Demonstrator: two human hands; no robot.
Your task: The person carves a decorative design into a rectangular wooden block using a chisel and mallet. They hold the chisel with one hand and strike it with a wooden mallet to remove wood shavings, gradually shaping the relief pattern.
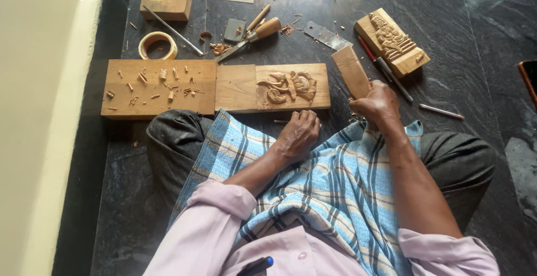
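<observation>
A person sits on a dark stone floor (447,24) with a blue checked cloth (330,186) over the lap. The right hand (376,101), right of centre, grips the lower end of a flat wooden mallet (352,70). The left hand (299,133) rests, fingers curled, at the near edge of a wooden carving block (274,87) bearing a relief figure. Left of it lies a plain plank (159,87) strewn with chips. Another carved block (391,41) sits at upper right, and a chisel (251,36) lies above the centre.
</observation>
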